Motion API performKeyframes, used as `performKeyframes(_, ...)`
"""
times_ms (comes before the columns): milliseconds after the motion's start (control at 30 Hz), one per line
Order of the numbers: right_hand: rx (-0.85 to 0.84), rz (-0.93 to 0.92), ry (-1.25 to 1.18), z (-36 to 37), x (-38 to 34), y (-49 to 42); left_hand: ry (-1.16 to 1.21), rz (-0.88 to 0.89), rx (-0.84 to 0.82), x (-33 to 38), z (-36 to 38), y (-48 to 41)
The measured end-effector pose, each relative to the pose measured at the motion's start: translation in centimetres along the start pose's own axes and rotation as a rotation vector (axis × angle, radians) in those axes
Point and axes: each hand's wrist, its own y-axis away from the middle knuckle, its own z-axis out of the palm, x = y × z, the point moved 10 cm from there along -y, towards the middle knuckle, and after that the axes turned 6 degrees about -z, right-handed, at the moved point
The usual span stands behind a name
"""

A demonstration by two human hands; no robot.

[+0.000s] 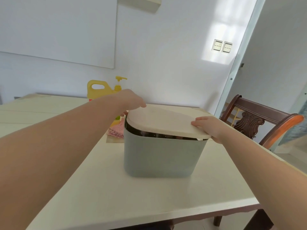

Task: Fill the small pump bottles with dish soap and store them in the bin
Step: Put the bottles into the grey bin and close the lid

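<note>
On the table [116, 188], left hand [131, 100] and right hand [211, 128] grip the lid [162, 120] atop the bin [159, 156].

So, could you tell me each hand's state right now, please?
Left hand: grips the beige bin lid at its left edge.
Right hand: grips the lid at its right edge.
</note>
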Motion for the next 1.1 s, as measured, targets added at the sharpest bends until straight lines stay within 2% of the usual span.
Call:
performKeyframes(167, -0.028, -0.013, 0.062, 0.7, -0.3, 0.0, -0.046, -0.007, -0.015, -0.9, 0.7, 0.1)
performKeyframes(367, 0.085, -0.042, -0.044, -0.4, -0.5, 0.5, -0.056, -0.094, -0.090, -3.5, 0.9, 0.4)
performKeyframes(567, 0.164, -0.057, -0.144, -1.1, -0.8, 0.5, 0.037, -0.089, -0.148, -2.6, 2.4, 1.3)
performKeyframes(700, 0.232, -0.059, -0.147, -1.9, -0.7, 0.3, -0.024, -0.035, -0.087, -1.4, 2.4, 1.6)
performKeyframes(833, 0.337, -0.037, -0.355, -3.1, -0.1, 0.3, -0.047, -0.039, -0.066, -1.1, 2.2, 1.5)
performKeyframes(967, 0.337, 0.046, -0.495, -2.8, 0.7, 0.2, -0.060, -0.035, -0.075, -1.3, 2.3, 1.3)
performKeyframes(1100, 0.303, 0.120, -0.530, -2.5, 1.3, 0.1, -0.117, 0.009, 0.026, -1.0, 0.8, 0.7)
